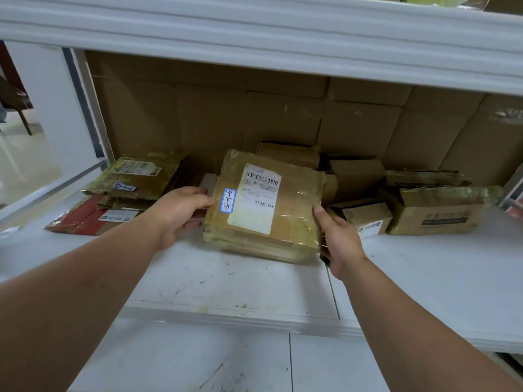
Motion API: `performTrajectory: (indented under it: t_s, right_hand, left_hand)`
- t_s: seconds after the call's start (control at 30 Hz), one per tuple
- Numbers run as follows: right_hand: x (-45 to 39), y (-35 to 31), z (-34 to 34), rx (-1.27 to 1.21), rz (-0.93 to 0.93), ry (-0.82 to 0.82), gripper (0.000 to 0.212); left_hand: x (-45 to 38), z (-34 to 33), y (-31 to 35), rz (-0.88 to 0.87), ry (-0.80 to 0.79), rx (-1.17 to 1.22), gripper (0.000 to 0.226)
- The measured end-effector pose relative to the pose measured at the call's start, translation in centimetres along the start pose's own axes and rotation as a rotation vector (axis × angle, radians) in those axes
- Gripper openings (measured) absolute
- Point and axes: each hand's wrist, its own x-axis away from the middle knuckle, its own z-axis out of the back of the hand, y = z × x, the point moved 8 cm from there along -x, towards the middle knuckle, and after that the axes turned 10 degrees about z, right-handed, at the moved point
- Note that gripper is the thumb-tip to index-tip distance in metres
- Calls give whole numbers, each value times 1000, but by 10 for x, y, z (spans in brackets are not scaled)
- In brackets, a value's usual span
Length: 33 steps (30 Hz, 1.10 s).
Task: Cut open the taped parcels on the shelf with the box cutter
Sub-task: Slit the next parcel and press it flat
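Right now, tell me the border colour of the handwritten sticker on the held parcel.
Blue, on the sticker; head view shows it.

Centre of frame: a taped parcel [263, 205] on the shelf [226, 278], left hand [175, 213] at its left edge, right hand [339, 241] at its right edge. Left: a stack of flat parcels [135, 176]. Right: two boxes [433, 207]. Behind: cardboard sheets [254, 114].

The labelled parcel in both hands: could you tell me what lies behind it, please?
Behind the labelled parcel, brown cardboard boxes stand against a cardboard backing; their lower parts are hidden.
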Motion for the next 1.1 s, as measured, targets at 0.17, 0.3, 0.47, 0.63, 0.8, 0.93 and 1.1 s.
performTrajectory:
  t_s: [0.17,0.3,0.47,0.63,0.8,0.93,1.1]
  right_hand:
    - [-4,1,1,-34,-32,14,16]
    - [-3,10,-8,65,-35,-95,19]
    - [-2,5,-14,136,48,-84,17]
    - [-3,-6,12,424,259,58,14]
    - [-4,-4,52,1152,363,124,38]
    - [-9,21,81,1351,215,-2,50]
    - [-9,35,76,1336,293,-294,40]
  left_hand:
    - [3,-2,5,-1,82,-213,32]
    - [5,-5,-7,77,161,-433,53]
    - [21,-16,21,-418,407,-920,54]
    - [24,-72,17,-529,192,-1343,60]
    - [16,-108,7,-533,96,-1574,67]
    - [16,-136,13,-547,54,-1599,73]
    - [5,-164,16,-470,-9,-1565,66]
